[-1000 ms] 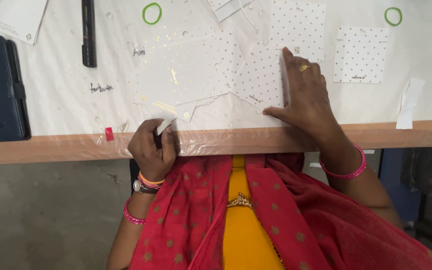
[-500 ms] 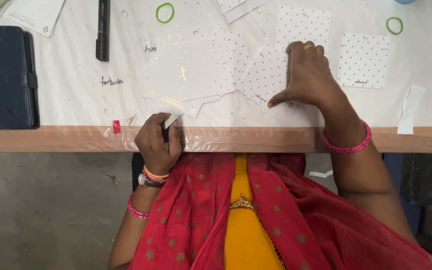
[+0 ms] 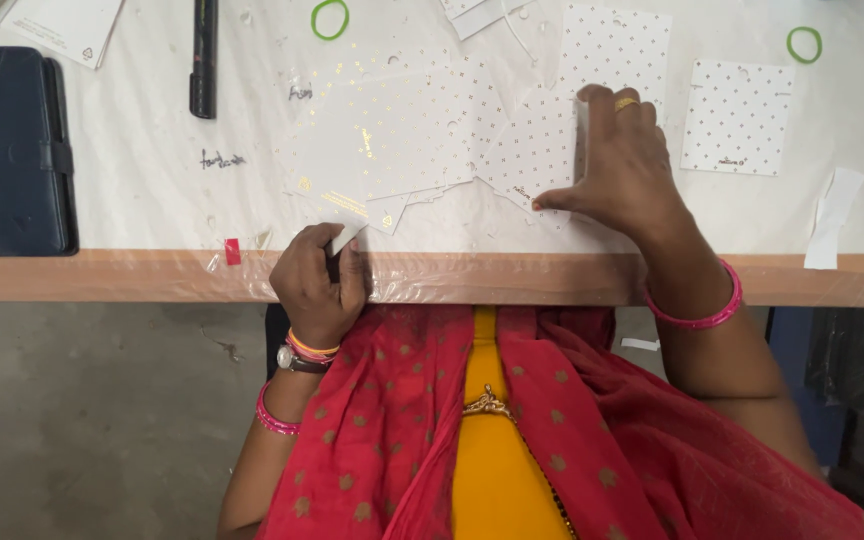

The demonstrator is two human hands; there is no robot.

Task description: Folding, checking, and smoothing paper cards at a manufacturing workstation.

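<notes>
Left hand (image 3: 319, 285) pinches a small white strip (image 3: 345, 238); right hand (image 3: 620, 165) presses flat on dotted square cards (image 3: 537, 150)

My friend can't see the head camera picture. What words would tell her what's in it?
A person's right hand presses flat on white dotted paper cards on a white-covered wooden table, while the left hand pinches a small white strip at its edge. A dark blue wallet lies far left.

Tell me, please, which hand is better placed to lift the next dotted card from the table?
The right hand, probably. It lies flat on the dotted cards, thumb at their edge. The left hand is at the table edge, closed around a small white piece.
</notes>
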